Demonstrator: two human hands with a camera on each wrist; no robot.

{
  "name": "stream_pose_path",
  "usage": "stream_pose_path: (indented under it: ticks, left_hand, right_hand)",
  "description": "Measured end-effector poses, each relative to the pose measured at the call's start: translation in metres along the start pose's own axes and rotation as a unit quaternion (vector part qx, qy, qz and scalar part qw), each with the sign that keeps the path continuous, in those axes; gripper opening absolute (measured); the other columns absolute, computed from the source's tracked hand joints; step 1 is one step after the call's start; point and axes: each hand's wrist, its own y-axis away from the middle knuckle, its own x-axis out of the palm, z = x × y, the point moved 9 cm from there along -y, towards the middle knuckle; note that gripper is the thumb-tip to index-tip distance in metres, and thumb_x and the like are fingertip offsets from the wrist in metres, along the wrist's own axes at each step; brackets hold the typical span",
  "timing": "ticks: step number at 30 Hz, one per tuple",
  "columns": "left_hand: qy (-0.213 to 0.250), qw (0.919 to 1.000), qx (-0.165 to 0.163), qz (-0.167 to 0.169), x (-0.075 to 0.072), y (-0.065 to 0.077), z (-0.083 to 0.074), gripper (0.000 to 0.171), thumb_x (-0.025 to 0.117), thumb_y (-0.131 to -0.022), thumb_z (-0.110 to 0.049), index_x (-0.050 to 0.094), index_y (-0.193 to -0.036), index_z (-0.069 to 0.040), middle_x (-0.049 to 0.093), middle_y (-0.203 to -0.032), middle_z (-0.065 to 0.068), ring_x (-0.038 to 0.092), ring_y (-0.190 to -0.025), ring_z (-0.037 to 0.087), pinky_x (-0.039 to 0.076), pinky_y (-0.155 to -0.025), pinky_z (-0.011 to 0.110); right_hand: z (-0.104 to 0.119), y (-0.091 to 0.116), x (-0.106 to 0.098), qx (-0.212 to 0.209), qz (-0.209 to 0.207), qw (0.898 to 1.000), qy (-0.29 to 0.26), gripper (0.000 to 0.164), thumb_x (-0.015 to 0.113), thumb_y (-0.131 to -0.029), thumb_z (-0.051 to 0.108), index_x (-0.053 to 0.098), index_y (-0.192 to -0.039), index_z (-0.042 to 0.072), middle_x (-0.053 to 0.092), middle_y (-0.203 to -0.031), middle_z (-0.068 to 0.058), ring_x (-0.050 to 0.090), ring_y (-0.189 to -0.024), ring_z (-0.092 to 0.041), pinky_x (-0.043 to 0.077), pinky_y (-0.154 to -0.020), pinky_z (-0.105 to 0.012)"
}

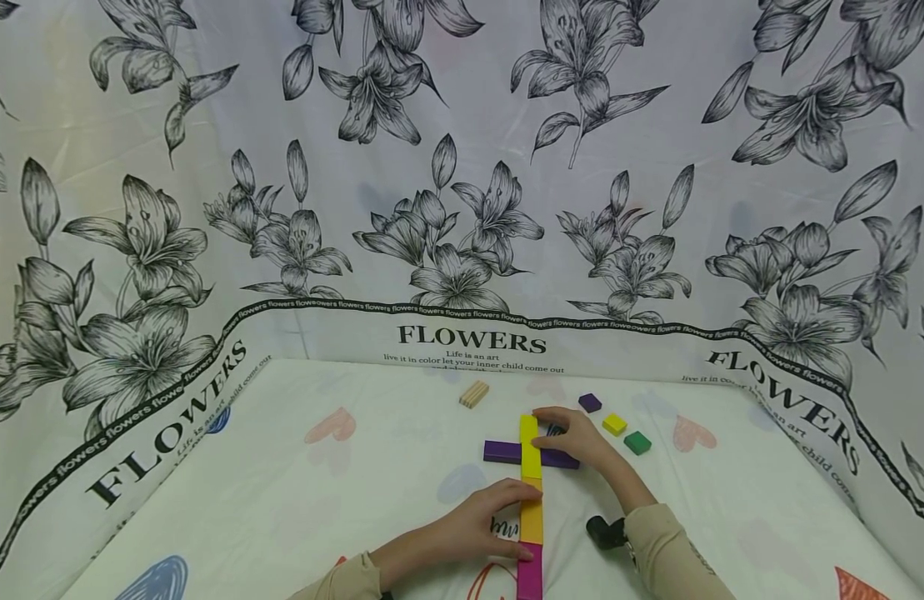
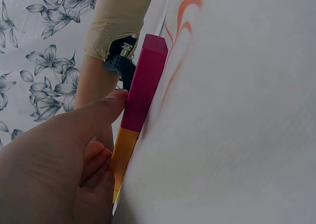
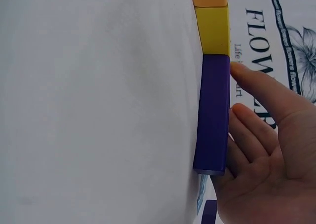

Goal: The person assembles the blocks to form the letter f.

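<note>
A column of yellow (image 1: 530, 467), orange (image 1: 531, 523) and magenta (image 1: 530, 575) blocks runs toward the near edge of the cloth. Purple blocks (image 1: 502, 452) (image 1: 561, 459) lie on either side of the yellow one, forming a cross. My left hand (image 1: 462, 529) is at the column's left: its thumb touches the magenta block, its index finger reaches the orange one. From the right, my right hand (image 1: 577, 435) has its thumb and index fingertips at the yellow block, above the right purple block. The right wrist view shows the palm (image 3: 261, 174) beside the purple block (image 3: 213, 115).
Small purple (image 1: 590, 402), yellow (image 1: 615, 424) and green (image 1: 637, 442) blocks lie right of my right hand. A bundle of light wooden sticks (image 1: 474, 394) sits farther back. The printed cloth (image 1: 387, 417) rises behind as a flowered curtain (image 1: 462, 225). A black device (image 1: 606, 533) is at the right wrist.
</note>
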Motion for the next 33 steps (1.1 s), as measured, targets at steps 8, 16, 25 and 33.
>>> stream_pose_path:
  ticks: [8, 16, 25, 33]
  left_hand:
    - [0.004, 1.0000, -0.003, 0.000, 0.0007, 0.0000, 0.0010, 0.061, 0.074, -0.085, -0.038, 0.048, -0.141, -0.032, 0.047, -0.145, -0.014, 0.044, -0.133, 0.004, 0.039, -0.114, 0.028]
    - [0.010, 0.9999, -0.010, -0.001, 0.0006, 0.0001, 0.0017, 0.061, 0.075, -0.085, -0.036, 0.048, -0.139, -0.034, 0.048, -0.144, -0.015, 0.045, -0.132, 0.003, 0.040, -0.113, 0.027]
    - [0.009, 1.0000, 0.000, 0.002, 0.0004, 0.0000, 0.0003, 0.060, 0.073, -0.087, -0.037, 0.047, -0.141, -0.030, 0.047, -0.144, -0.015, 0.044, -0.132, 0.003, 0.038, -0.115, 0.027]
    - [0.009, 1.0000, 0.000, 0.001, 0.0000, 0.0002, -0.0002, 0.061, 0.073, -0.086, -0.037, 0.047, -0.141, -0.029, 0.047, -0.145, -0.015, 0.044, -0.133, 0.003, 0.037, -0.115, 0.027]
  right_hand:
    - [-0.0007, 0.0006, -0.0001, -0.001, 0.000, 1.000, -0.002, 0.052, 0.076, -0.085, 0.025, 0.059, -0.134, 0.013, 0.061, -0.137, -0.007, 0.051, -0.133, -0.031, 0.038, -0.113, -0.053]
    - [0.0006, 0.0012, 0.0005, 0.001, 0.002, 1.000, -0.005, 0.052, 0.075, -0.086, 0.023, 0.059, -0.134, 0.012, 0.061, -0.137, -0.008, 0.051, -0.133, -0.031, 0.037, -0.114, -0.052]
    - [-0.0016, -0.0003, 0.0009, -0.001, 0.009, 1.000, 0.006, 0.051, 0.073, -0.088, 0.025, 0.058, -0.135, 0.013, 0.061, -0.137, -0.006, 0.051, -0.134, -0.029, 0.037, -0.114, -0.050]
    - [-0.0017, -0.0013, 0.0009, -0.017, 0.017, 1.000, 0.006, 0.049, 0.071, -0.090, 0.025, 0.057, -0.136, 0.014, 0.060, -0.138, -0.007, 0.050, -0.135, -0.030, 0.036, -0.114, -0.050]
